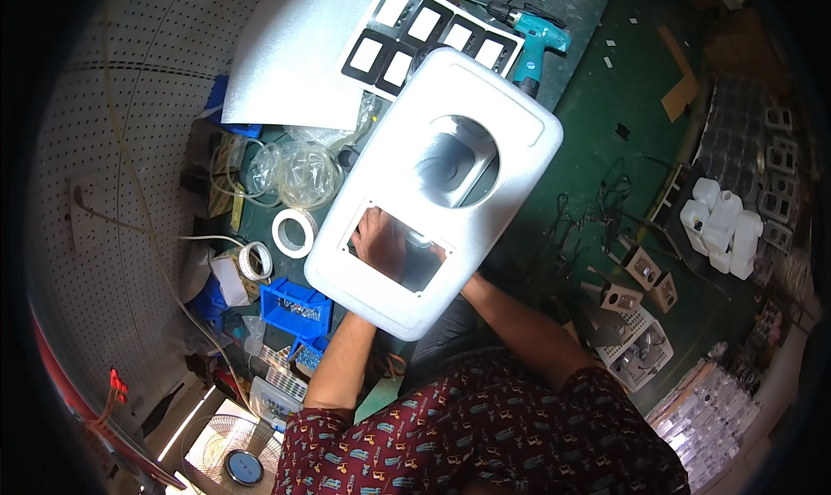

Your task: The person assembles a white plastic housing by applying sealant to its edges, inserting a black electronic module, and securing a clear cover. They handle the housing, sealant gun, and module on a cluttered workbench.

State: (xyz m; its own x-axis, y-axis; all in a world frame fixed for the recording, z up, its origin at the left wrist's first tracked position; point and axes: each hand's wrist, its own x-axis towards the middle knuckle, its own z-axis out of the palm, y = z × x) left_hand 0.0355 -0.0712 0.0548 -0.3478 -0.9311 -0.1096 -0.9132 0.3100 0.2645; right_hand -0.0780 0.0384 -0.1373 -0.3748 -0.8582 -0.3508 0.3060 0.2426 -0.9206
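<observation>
A white, round-cornered box-like housing [394, 283] is held up in front of me, tilted, with a round hole and a rectangular opening in its face. A shiny metallic interior [446, 162] shows through the round hole. Through the rectangular opening I see my left hand [378, 238] behind the face, its fingers bent at the opening's left edge and gripping the housing. My right hand [440, 253] comes from the lower right and holds the housing from behind; only a bit of finger shows in the opening, the rest is hidden.
A teal cordless drill [538, 45] lies beyond the housing beside a sheet of black-framed labels [372, 54] and a white foam sheet [294, 58]. Left are coiled clear tubing [303, 176], tape rolls [294, 233] and a blue screw bin [296, 309]. White plastic containers [723, 222] stand right.
</observation>
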